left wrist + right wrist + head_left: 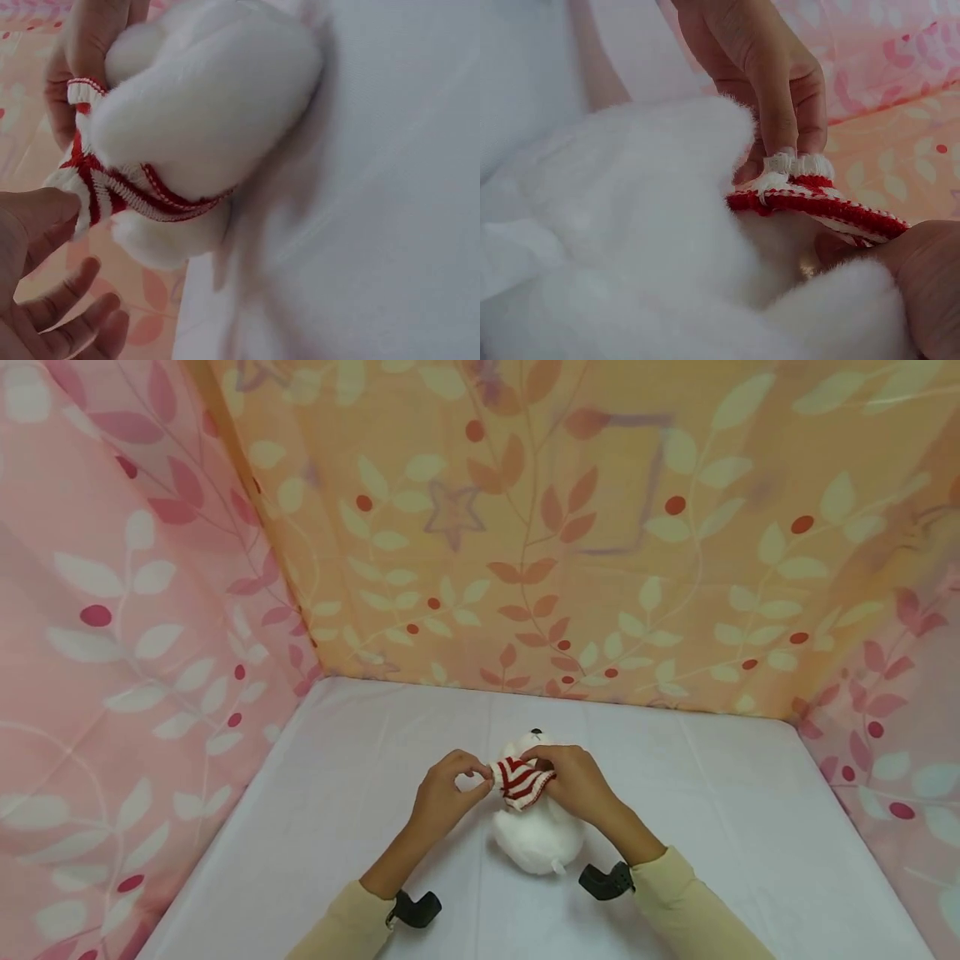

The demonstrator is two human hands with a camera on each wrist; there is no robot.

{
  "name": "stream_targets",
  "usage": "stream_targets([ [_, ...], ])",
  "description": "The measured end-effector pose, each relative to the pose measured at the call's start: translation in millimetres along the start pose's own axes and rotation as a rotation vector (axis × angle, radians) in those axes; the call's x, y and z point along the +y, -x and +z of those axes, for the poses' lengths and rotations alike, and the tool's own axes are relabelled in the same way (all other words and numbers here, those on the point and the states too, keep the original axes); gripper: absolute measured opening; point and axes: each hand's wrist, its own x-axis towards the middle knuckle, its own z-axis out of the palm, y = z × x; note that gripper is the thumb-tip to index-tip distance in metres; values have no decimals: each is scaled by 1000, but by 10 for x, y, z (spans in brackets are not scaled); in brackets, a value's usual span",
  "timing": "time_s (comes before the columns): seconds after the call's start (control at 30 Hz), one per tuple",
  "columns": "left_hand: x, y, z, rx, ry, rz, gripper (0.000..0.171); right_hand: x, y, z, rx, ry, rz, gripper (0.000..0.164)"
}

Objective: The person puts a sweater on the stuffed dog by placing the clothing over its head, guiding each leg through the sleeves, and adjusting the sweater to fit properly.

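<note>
A white plush toy (536,843) with a black nose (536,732) lies on the table, its small tail towards me. Around its upper body is a red-and-white striped knitted garment (521,783). My left hand (446,789) pinches the garment's white ribbed edge between thumb and forefinger; in the left wrist view the other fingers (75,315) are spread apart. On the opposite side, my right hand (577,781) grips the garment's red-trimmed hem, with its thumb inside the opening (832,247). White fur hides part of the garment in the right wrist view.
A white cloth covers the table (375,735). Leaf-patterned curtains, orange at the back (465,568) and pink at the left (112,693) and right (900,760), enclose it. Black wrist devices (416,910) sit at both sleeve cuffs.
</note>
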Motion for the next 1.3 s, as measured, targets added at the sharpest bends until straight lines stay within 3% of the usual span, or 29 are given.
stream_targets([
  [0.23,9,-86,-12,-103,-60,-20,33,-12,-17,9,3,-3,6,38],
  [0.47,14,-178,10,-170,16,35,41,-28,-45,45,9,23,-14,33],
  [0.7,36,-254,66,-215,79,63,41,-49,-75,85,49,48,-39,26],
  [0.87,55,-268,118,-233,45,57,33,-67,-70,111,50,68,-11,22],
  [1.0,51,-244,85,-241,23,35,31,-53,-20,47,45,29,4,32],
  [1.13,38,-217,30,-250,56,20,29,-27,46,-32,46,69,-107,47],
  [1.3,-2,-180,6,-245,112,18,26,-17,87,-102,53,232,-249,46],
])
